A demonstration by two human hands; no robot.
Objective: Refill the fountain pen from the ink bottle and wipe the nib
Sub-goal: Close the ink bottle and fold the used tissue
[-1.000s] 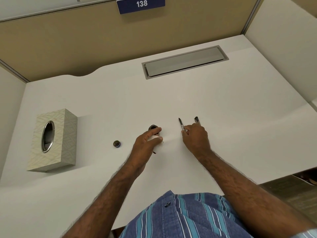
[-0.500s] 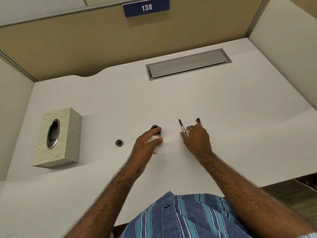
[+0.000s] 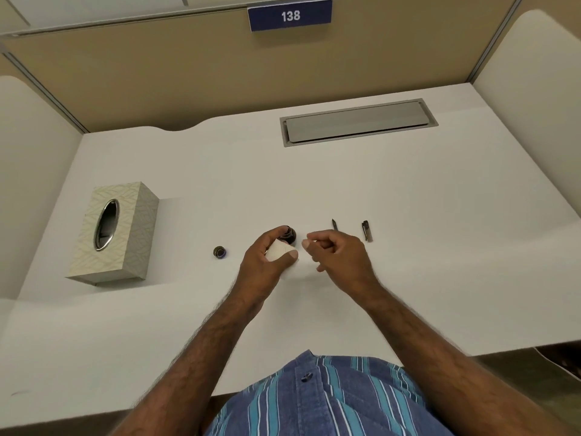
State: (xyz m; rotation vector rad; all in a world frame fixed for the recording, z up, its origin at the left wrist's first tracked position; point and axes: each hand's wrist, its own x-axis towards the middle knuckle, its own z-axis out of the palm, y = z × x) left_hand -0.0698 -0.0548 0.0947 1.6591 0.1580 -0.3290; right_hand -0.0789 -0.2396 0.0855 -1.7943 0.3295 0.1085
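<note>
The open ink bottle (image 3: 290, 236) stands mid-desk. My left hand (image 3: 267, 259) is closed on a folded white tissue (image 3: 280, 251) right in front of the bottle, with its index finger resting against the bottle's side. My right hand (image 3: 341, 258) hovers just to the right of the tissue with thumb and forefinger pinched close together. Whether they touch the tissue is unclear. The uncapped fountain pen (image 3: 334, 225) lies on the desk beyond my right hand, and the pen cap (image 3: 367, 231) lies further right. The bottle's lid (image 3: 219, 252) sits to the left.
A patterned tissue box (image 3: 125, 234) stands at the left of the white desk (image 3: 408, 278). A grey cable hatch (image 3: 358, 122) is set into the desk at the back. Partition walls close in the back and both sides.
My right hand has left the pen and moved left and nearer, towards the tissue. The pen now lies free on the desk. My left hand stays at the bottle with the tissue.
</note>
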